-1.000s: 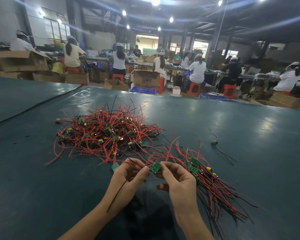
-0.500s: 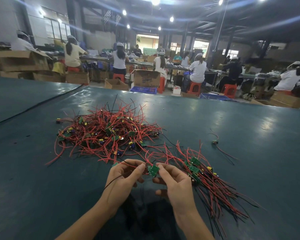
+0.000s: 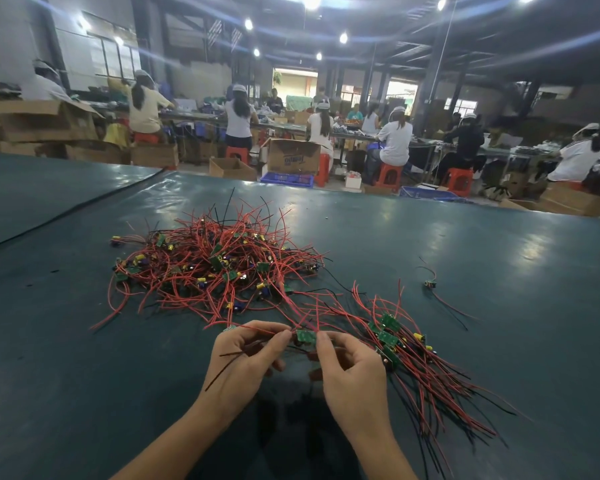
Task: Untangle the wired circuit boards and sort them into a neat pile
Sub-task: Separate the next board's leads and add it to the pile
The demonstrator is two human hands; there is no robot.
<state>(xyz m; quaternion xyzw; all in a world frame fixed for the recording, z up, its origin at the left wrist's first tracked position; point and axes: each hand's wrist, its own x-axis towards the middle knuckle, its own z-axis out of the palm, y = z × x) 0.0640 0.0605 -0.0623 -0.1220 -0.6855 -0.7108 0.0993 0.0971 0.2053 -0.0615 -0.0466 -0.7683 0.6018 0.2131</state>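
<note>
Circuit board [image 3: 306, 336]: judged light, rigid; leads limp, snag-prone. Between the hands: right hand [image 3: 350, 368] pinches its edge, left hand [image 3: 246, 355] pinches a red lead [image 3: 267, 330] (edges look the safest hold).

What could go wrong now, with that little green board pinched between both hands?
1. Red wires from the green board seem to lead into the tangled heap; pulling hard might drag the heap along or strain a wire.
2. The left hand and right hand pinch only the board's edges, so it might slip.
</note>
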